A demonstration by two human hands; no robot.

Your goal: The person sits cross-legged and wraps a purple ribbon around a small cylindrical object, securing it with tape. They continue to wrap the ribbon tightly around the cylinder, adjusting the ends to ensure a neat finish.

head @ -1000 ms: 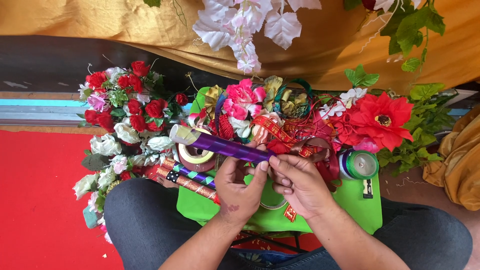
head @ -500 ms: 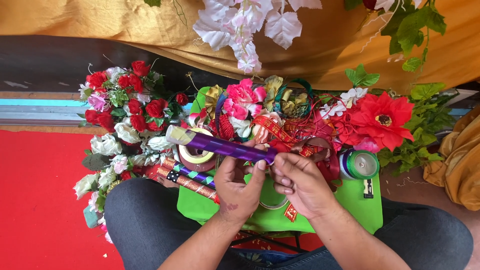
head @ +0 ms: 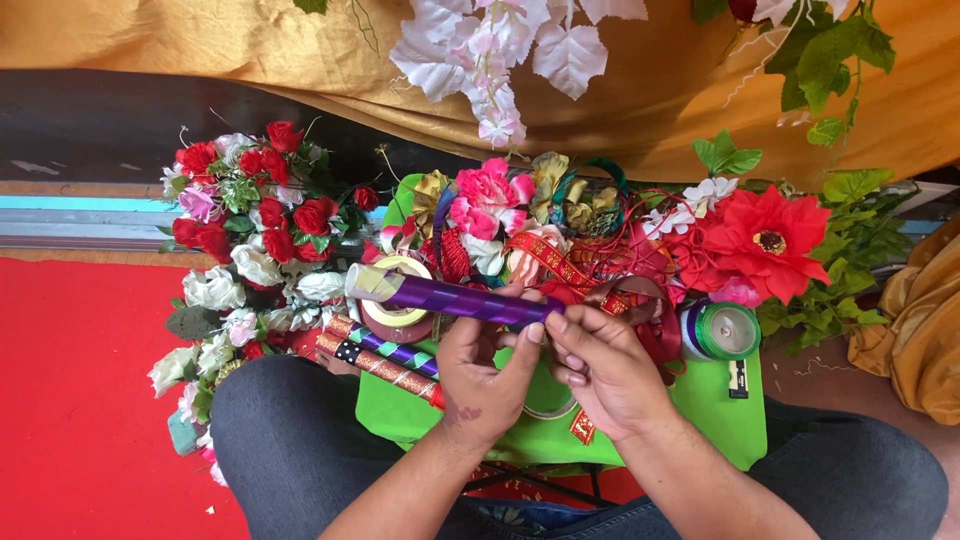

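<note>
Seated on a red floor mat (head: 70, 400), a person in dark trousers balances a bright green tray (head: 715, 420) across the lap. Above its near edge, the left hand (head: 485, 380) and right hand (head: 605, 370) meet, fingers narrowed into pinches on the right end of a stick wrapped in purple ribbon (head: 450, 298), which lies nearly level and points left. Just beside the left hand lie more ribbon-wrapped sticks (head: 385, 360). A roll of green ribbon (head: 722, 330) stands at the tray's right. Beyond, artificial blooms crowd the tray's far side: a rose bouquet (head: 250, 230) at left, a large red flower (head: 768, 240) at right. Farthest, gold cloth (head: 200, 40) hangs across the top.
</note>
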